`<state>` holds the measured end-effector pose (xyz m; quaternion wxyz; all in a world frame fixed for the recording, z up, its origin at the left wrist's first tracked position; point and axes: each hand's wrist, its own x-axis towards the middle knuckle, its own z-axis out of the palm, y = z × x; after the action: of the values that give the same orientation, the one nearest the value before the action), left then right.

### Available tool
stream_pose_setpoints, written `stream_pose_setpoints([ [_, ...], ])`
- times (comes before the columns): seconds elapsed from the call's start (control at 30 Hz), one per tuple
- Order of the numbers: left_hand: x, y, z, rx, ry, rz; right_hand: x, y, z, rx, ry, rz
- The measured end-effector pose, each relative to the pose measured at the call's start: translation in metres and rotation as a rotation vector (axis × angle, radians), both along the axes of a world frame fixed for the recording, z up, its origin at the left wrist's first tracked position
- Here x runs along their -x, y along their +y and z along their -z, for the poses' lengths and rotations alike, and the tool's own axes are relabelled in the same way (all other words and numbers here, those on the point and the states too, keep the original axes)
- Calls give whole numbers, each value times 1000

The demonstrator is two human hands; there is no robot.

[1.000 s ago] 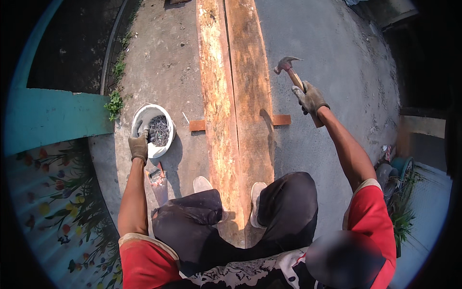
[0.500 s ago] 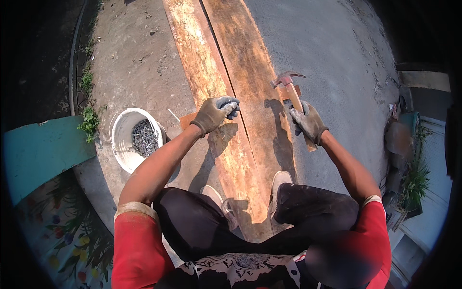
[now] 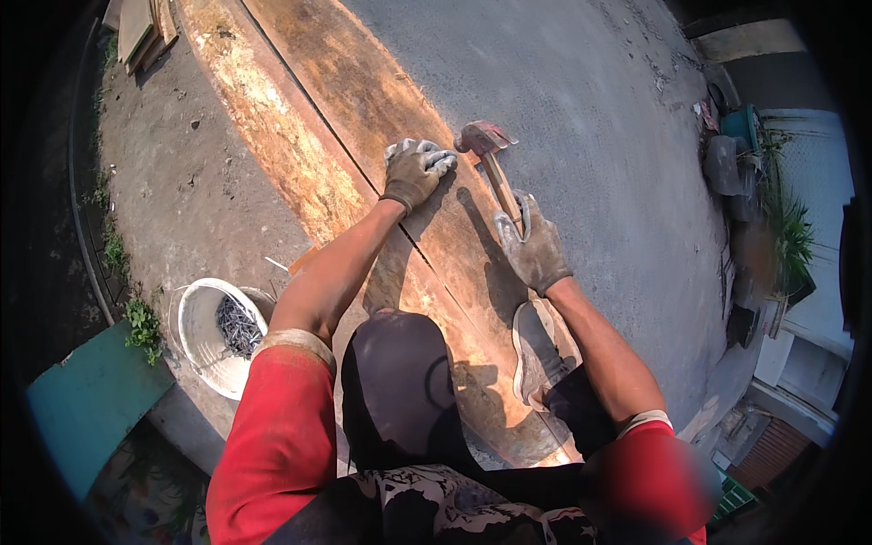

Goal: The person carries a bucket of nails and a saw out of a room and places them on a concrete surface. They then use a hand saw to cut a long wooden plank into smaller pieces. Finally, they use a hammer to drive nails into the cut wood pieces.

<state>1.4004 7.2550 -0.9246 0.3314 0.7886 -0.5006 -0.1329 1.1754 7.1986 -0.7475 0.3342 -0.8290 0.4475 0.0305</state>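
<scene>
Two long, worn wooden boards lie side by side, the left board point(image 3: 263, 127) and the right board point(image 3: 350, 73), with a dark narrow gap between them. My left hand point(image 3: 415, 174), in a grey-brown glove, is over the right board near its outer edge. Its fingers are curled and pressed together; whatever they may hold is hidden. A claw hammer point(image 3: 499, 184) with a reddish head and wooden handle is gripped in my gloved right hand point(image 3: 534, 243). The hammer head is by the board's right edge, close to my left fingers.
A white bucket point(image 3: 193, 338) with many loose nails point(image 3: 238, 329) stands on the ground at left. My right shoe point(image 3: 540, 354) is on the right board. Stacked wood pieces point(image 3: 145, 34) lie far left, a teal panel point(image 3: 104, 395) near left, potted plants point(image 3: 792, 236) at right.
The view has swung, so the boards now slant more. My left hand has crossed from the left board to the right board. The hammer is now nearer my left hand.
</scene>
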Motion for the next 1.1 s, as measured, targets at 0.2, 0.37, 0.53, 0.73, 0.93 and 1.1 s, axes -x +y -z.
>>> stream_pose_setpoints([
  [0.2,9,-8,13,121,-140,67,-3,35,20,165,-160,61],
  [0.37,11,-8,28,121,-204,28,-2,39,59,218,-75,4],
  [0.53,10,-4,11,165,-151,32,-5,44,67,257,-148,4],
  [0.73,3,85,-13,52,-171,-425,-1,15,35,-289,-175,511],
  [0.93,-6,204,44,-621,78,-832,1,-49,42,-727,-392,713],
  [1.1,-3,217,57,-385,165,-787,-6,-47,39,-736,-160,495],
])
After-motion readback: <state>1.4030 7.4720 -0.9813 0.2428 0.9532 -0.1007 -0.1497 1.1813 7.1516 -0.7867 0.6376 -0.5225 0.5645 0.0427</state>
